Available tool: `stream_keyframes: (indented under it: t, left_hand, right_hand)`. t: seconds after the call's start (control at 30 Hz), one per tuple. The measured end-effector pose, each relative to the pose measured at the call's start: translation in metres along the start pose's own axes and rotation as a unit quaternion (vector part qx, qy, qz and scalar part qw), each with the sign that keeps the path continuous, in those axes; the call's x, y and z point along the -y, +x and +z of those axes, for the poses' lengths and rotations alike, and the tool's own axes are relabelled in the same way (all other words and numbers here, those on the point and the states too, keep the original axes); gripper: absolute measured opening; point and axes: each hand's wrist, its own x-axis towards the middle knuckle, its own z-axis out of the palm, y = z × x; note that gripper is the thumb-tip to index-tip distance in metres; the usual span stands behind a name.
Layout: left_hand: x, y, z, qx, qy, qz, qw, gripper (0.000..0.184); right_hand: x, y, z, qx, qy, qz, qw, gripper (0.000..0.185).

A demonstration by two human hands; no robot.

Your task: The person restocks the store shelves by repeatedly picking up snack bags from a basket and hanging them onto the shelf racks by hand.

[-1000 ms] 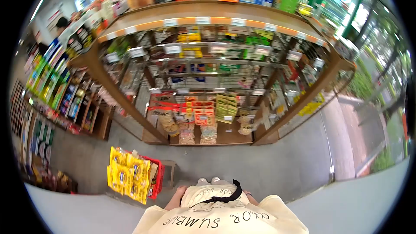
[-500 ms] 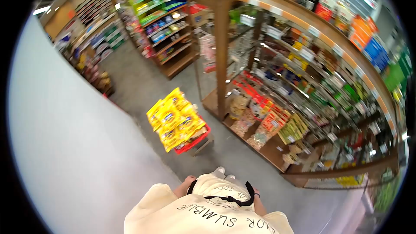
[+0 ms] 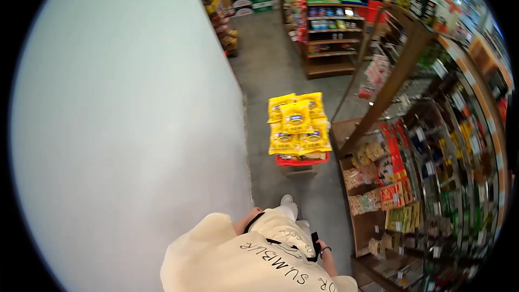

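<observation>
My left hand (image 3: 255, 213) hangs low by my left hip, near the white wall; its fingers are too small to make out. At my right hip, beside the black strap of the cream apron, is my right hand (image 3: 323, 245), with a dark band on the wrist; its fingers are unclear too. Ahead of my feet stands a red basket (image 3: 303, 159) on a low support. Several yellow packets (image 3: 296, 117) are stacked on top of it. Neither hand touches the basket or the packets.
A white wall (image 3: 140, 108) runs along the left. On the right is a brown shelf unit (image 3: 354, 221) with bagged goods. Farther ahead stands another shelf (image 3: 331, 67) with colourful items. Grey floor (image 3: 270, 48) lies between the wall and the shelves.
The view has turned left, so the basket with yellow packets moved from the left to the middle of the view and the shelf unit shifted right. One foot is now farther forward.
</observation>
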Motion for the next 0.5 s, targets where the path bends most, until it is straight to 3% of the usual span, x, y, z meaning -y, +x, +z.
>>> stream_keyframes:
  t: [0.07, 0.1, 0.23, 0.37, 0.5]
  left_hand:
    - [-0.004, -0.022, -0.007, 0.023, -0.016, -0.028, 0.999, 0.041]
    - [-0.009, -0.037, -0.010, 0.010, -0.018, -0.003, 1.000, 0.040]
    - [-0.013, -0.038, -0.012, 0.010, -0.014, -0.020, 1.000, 0.038]
    - [-0.012, -0.003, -0.007, -0.003, 0.005, -0.048, 0.999, 0.036]
    - [-0.023, 0.033, -0.012, -0.039, 0.008, -0.004, 0.999, 0.033]
  right_hand:
    - [0.017, -0.014, 0.004, -0.084, 0.000, -0.029, 0.996, 0.016]
    - [0.017, -0.012, 0.008, -0.078, -0.012, -0.027, 0.997, 0.016]
    - [0.006, 0.000, 0.014, -0.138, -0.085, -0.005, 0.987, 0.028]
    - [-0.004, 0.010, 0.014, -0.138, -0.083, 0.016, 0.987, 0.028]
    - [0.008, 0.009, 0.012, -0.132, -0.071, 0.032, 0.988, 0.029]
